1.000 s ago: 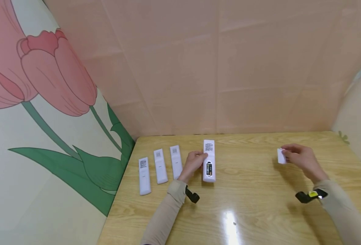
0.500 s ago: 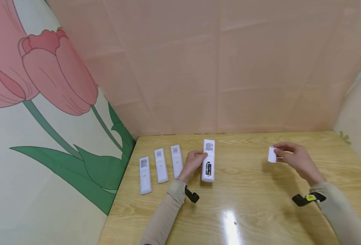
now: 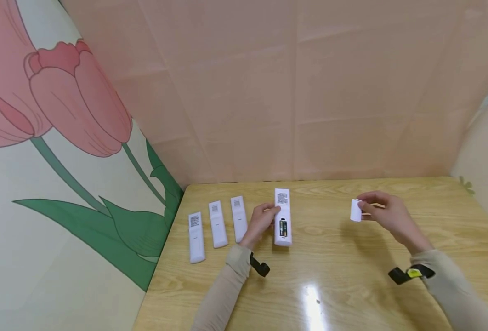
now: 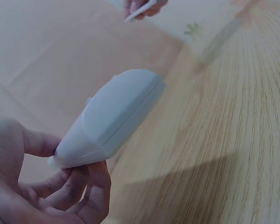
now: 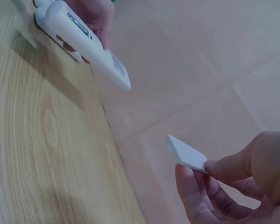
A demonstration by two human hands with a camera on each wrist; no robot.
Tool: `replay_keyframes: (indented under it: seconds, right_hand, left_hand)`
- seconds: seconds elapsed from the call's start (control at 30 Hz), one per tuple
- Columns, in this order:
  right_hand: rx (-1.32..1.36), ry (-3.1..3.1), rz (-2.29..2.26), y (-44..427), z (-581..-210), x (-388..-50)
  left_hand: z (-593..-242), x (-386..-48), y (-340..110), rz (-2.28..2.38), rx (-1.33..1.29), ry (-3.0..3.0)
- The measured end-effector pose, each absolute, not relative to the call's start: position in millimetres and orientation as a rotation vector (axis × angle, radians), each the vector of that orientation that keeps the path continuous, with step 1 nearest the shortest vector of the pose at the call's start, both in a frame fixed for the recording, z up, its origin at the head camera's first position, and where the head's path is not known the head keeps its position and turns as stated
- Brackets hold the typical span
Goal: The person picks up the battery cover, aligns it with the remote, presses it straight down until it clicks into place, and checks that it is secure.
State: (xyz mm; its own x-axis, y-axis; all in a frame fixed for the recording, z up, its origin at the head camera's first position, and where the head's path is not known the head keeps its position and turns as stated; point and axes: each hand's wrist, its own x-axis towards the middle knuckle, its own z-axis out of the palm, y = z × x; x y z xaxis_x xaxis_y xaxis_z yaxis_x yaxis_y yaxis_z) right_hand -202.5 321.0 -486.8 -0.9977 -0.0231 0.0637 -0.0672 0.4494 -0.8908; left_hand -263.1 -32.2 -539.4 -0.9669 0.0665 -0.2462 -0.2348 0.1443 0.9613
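My left hand (image 3: 262,224) grips a white remote control (image 3: 283,207) from its left side, thumb on the back face and fingers beneath. Its battery compartment faces up uncovered, with two dark batteries (image 3: 283,227) lying inside. In the left wrist view the remote (image 4: 121,114) is held off the table at a tilt. Out to the right, my right hand (image 3: 386,214) pinches a small white battery cover (image 3: 355,210) between thumb and fingers, above the table. The right wrist view shows that cover (image 5: 186,154) edge-on, apart from the remote (image 5: 91,49).
Three more white remotes lie face down left of my left hand: one far left (image 3: 196,237), one in the middle (image 3: 218,224), one (image 3: 238,218) beside the hand. A peach cloth wall (image 3: 310,92) rises behind the wooden table (image 3: 331,276); a tulip-printed panel (image 3: 82,193) stands left.
My right hand has moved left with the battery cover, closer to the held remote. My left hand and its remote have barely shifted.
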Motion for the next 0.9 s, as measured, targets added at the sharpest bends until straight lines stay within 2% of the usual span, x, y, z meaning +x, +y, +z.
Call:
replay_keyframes:
  seconds: [0.9]
  right_hand:
    - [0.211, -2.552, 1.752, 273.7, -467.5, -190.3]
  left_hand:
    - [-538.1, -256.2, -30.7, 1.980, -0.202, 2.093]
